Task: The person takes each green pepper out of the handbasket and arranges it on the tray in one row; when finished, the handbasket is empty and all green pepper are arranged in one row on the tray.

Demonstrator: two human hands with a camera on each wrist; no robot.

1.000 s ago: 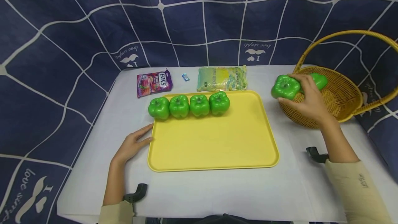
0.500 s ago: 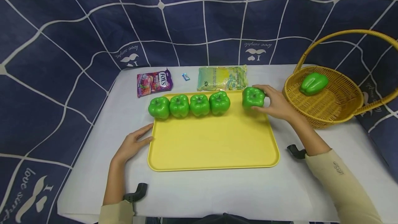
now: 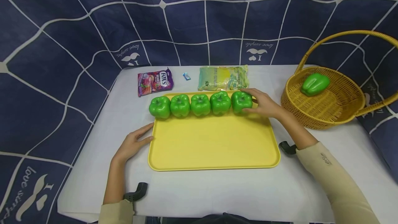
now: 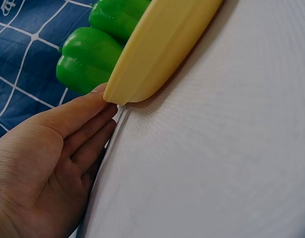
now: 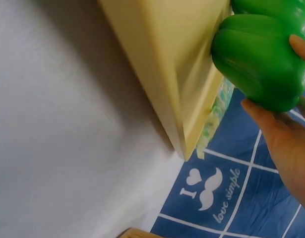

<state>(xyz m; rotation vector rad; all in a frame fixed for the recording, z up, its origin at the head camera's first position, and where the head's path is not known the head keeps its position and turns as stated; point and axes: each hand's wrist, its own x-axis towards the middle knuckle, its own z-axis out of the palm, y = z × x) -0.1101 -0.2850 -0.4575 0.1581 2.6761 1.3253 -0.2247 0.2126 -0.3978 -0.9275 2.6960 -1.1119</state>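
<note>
My right hand (image 3: 262, 104) holds a green bell pepper (image 3: 241, 101) at the right end of a row along the far side of the yellow tray (image 3: 214, 144). In the right wrist view the thumb and fingers lie around this bell pepper (image 5: 261, 59). Several more green bell peppers (image 3: 200, 105) make up the row, side by side, the leftmost over the tray's left rim. My left hand (image 3: 130, 146) touches the tray's left edge with fingers extended. The left wrist view shows its thumb tip against the tray rim (image 4: 142, 59).
A wicker basket (image 3: 351, 108) with a tall handle stands right of the tray, one green bell pepper (image 3: 315, 84) inside. Behind the tray lie a purple candy bag (image 3: 155, 82), a small blue packet (image 3: 186, 76) and a yellow-green package (image 3: 223, 78).
My right hand has carried the bell pepper left from the basket to the row's right end, beside the others. My left hand has stayed at the tray's edge.
</note>
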